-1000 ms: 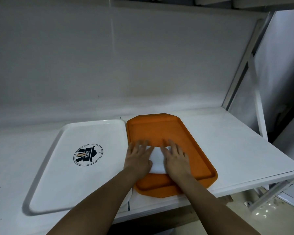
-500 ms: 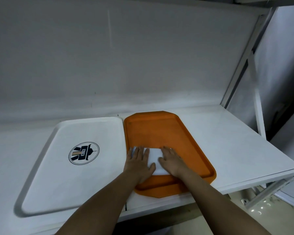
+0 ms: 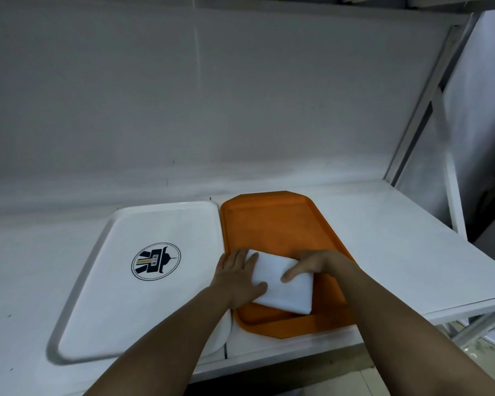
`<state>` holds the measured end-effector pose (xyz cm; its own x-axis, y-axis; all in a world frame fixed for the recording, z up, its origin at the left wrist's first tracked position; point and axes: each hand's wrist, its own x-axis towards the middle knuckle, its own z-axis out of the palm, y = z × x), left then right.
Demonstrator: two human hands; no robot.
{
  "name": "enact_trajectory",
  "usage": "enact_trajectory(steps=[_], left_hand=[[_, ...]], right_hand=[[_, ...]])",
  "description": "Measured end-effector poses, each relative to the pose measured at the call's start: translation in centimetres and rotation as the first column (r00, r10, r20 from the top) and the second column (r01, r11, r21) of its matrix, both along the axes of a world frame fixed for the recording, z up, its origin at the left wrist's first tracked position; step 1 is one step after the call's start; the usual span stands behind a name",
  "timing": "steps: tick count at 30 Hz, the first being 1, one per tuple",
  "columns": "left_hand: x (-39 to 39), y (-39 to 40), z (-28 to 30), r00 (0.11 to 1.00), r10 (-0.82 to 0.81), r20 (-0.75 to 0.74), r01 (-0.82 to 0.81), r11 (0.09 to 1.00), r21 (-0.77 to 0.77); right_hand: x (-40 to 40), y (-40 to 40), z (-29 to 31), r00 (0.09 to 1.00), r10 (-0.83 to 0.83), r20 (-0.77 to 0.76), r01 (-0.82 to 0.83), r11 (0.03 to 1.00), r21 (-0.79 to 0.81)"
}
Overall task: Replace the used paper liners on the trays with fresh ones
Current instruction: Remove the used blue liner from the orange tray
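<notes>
A: Head view, go. What's on the counter?

B: White counter. Two trays side by side, long edges just about touching. White tray on the left with a round black logo printed on it. Orange tray on the right, its near end close to the counter's front edge.

A: Liner?

B: Folded white paper liner, lying in the near half of the orange tray, turned a bit askew to the tray's sides. Far half of the tray is bare orange.

A: Left hand?

B: Left hand lies flat, palm down, fingers straight and together, on the liner's left edge. Thumb pressed on the paper, fingers pointing away toward the wall. The heel of the hand sits over the seam between the two trays.

A: Right hand?

B: Right hand comes in from the right, over the liner's far right part. Fingers curled, one fingertip pressing down on top of the paper. Looks like it grips the far edge, thumb hidden, so cannot tell for sure how it pinches.

A: Hands touching each other?

B: No, apart, paper between them.

A: Background?

B: Plain white wall, white metal frame on the right.
</notes>
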<state>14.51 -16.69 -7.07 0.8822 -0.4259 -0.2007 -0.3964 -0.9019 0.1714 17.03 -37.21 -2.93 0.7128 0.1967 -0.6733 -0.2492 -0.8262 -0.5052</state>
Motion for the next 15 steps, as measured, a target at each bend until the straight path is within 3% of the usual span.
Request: enact_trajectory(steps=[7, 11, 15], left_hand=[[-0.4, -0.1, 1.6, 0.996, 0.058, -0.063, -0.064, 0.993, -0.095], [-1.2, 0.0, 3.6, 0.976, 0.093, -0.198, -0.148, 0.947, -0.285], [-2.8, 0.7, 6.2, 0.956, 0.089, -0.279, -0.228, 0.823, -0.52]], right_hand=[[-1.3, -0.2, 2.0, 0.991, -0.064, 0.118, 0.059, 0.997, 0.044], [-2.7, 0.2, 3.6, 0.971, -0.104, 0.214, 0.093, 0.994, 0.058], [-4.5, 0.8, 5.3, 0.928, -0.129, 0.35, 0.111, 0.991, 0.071]])
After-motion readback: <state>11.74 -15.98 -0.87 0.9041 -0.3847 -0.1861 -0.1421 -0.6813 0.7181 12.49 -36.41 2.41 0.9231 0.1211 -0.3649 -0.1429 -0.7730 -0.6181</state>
